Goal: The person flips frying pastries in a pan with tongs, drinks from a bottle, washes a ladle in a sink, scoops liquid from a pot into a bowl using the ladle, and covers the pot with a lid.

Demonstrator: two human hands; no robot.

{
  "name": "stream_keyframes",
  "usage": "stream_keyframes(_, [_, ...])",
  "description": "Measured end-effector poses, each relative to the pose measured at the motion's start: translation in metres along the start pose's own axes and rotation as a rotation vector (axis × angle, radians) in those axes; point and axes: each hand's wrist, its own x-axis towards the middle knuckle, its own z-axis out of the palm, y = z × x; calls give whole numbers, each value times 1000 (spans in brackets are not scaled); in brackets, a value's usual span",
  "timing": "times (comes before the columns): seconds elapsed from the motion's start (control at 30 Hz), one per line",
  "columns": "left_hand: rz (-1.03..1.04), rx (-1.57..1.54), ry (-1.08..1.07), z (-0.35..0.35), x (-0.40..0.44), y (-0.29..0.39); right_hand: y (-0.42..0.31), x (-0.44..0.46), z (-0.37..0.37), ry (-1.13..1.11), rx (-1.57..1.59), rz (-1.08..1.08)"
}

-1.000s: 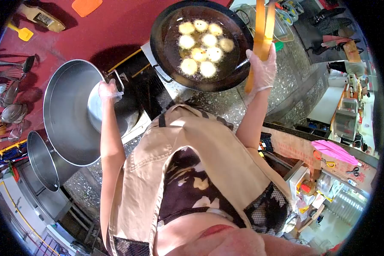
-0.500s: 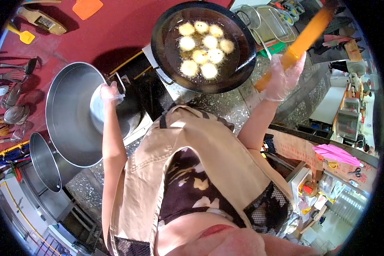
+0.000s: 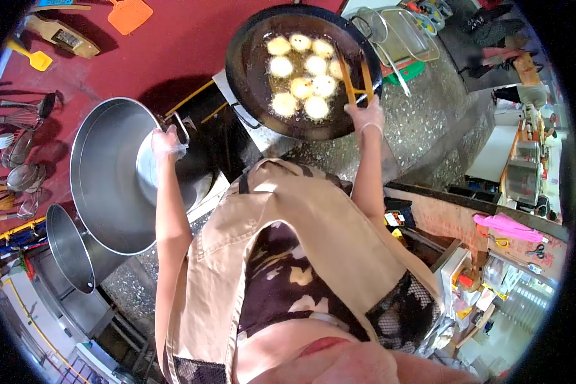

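In a clear glove, my left hand (image 3: 166, 142) is closed at the rim and handle of a large steel pot (image 3: 109, 173), which is tilted with its mouth toward the left. My right hand (image 3: 367, 117), gloved too, grips wooden tongs (image 3: 347, 77) whose two arms are spread over the right side of a black wok (image 3: 249, 102). Several pale round dough pieces (image 3: 317, 107) float in the oil (image 3: 294, 131) inside it. The tong tips are near the rightmost pieces; whether they touch any cannot be told.
Ladles and whisks (image 3: 22, 176) hang on the red wall (image 3: 173, 38) at left, with an orange spatula (image 3: 130, 16) above. Below the big pot is a smaller steel pot (image 3: 70, 249). A wire basket (image 3: 406, 38) and green item (image 3: 411, 72) lie right of the wok.
My right hand has swung back left from beside the wok, and the tongs now reach over its right side with their arms apart. The large pot has shifted slightly down and right.
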Motion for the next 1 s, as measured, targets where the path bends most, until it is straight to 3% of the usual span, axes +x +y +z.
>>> stream_keyframes(0.2, [-1, 10, 6, -2, 0, 4, -8, 3, -28, 146, 203, 9])
stream_keyframes(0.37, [-15, -14, -10, -1, 2, 2, 3, 11, -7, -23, 213, 25])
stream_keyframes(0.5, [-13, -8, -11, 1, 2, 0, -13, -4, -15, -188, 101, 108])
stream_keyframes(0.67, [2, 15, 36, 6, 5, -3, -1, 13, 9, -97, -9, 116])
stream_keyframes(0.87, [-26, -23, 14, 0, 0, 2, -15, 18, 17, -301, -124, 0])
stream_keyframes(1.0, [-23, -31, -12, -8, -5, 8, -42, 23, 26, -293, -292, 27])
